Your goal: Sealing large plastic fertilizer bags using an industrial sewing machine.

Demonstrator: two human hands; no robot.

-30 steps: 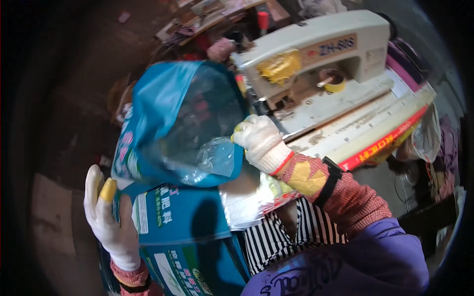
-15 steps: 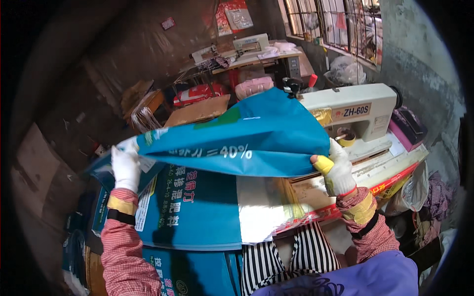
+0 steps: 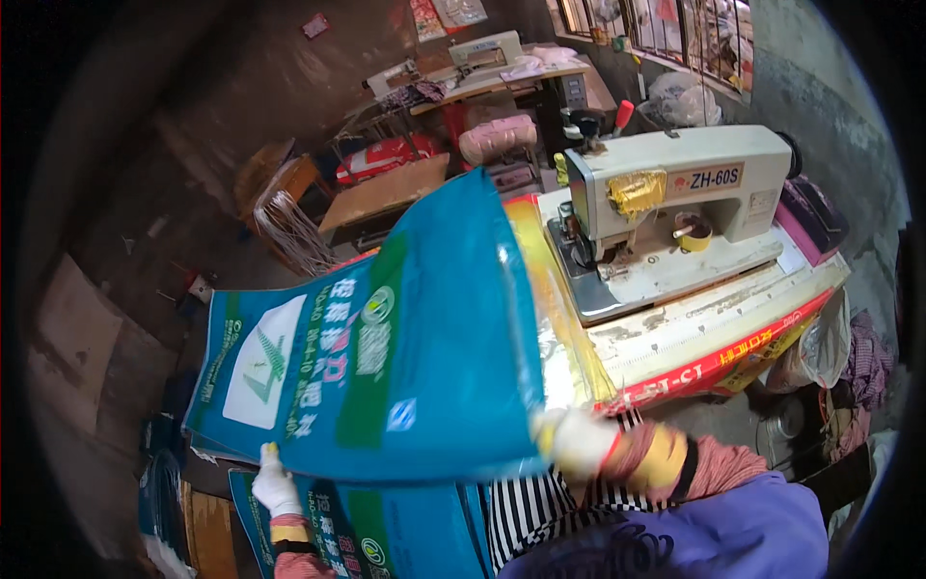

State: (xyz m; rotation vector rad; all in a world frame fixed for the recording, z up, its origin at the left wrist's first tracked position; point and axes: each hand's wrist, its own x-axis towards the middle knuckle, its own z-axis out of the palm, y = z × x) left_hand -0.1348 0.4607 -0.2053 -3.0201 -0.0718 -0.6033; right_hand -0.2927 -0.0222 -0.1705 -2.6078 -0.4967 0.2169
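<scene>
Table (image 3: pixel 666 340) carries the sewing machine (image 3: pixel 694 159); left of it your blue sack (image 3: pixel 453 328), bunched up earlier, now spreads print-up. Your left grip (image 3: pixel 277 487) pinches its near edge; right grip (image 3: pixel 584 446) blurred, can't tell.

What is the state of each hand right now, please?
Left hand: at the near edge of the blue bag; grip cannot be told.
Right hand: blurred, but appears closed on the bag's near right corner.
</scene>
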